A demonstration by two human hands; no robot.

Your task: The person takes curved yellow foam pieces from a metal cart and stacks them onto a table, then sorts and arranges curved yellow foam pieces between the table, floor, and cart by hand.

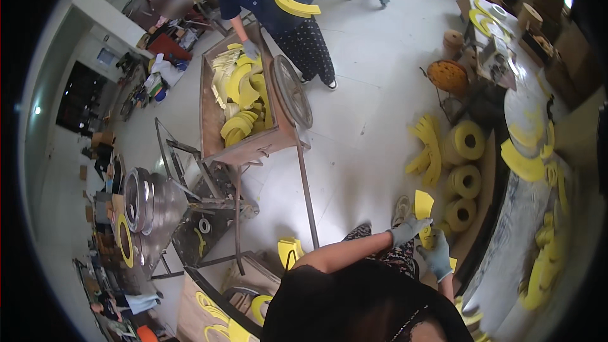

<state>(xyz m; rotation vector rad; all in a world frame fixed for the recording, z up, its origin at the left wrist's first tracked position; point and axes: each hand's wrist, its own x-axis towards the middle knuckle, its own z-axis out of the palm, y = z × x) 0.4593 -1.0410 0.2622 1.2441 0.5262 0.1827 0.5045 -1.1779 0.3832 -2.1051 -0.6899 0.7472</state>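
In grey work gloves, my hands meet low right of centre, in front of my legs. My left hand (408, 231) is closed around a yellow curved piece (424, 202), whose broad end sticks up past the fingers. Just below, my right hand (436, 256) grips the lower part of the same yellow piece; the gloves hide whether more than one piece is held. Beside them, yellow rolls (461, 214) with round holes stand in a row on the floor, and a pile of yellow curved strips (425, 147) lies farther off.
A handcart (244, 149) full of yellow pieces stands ahead left, its wheel (292, 92) facing right. A co-worker (266, 6) leans over it, holding a yellow arc (296, 5). A worktable (487, 259) with yellow scraps runs along my right; a metal frame (209, 196) stands left.
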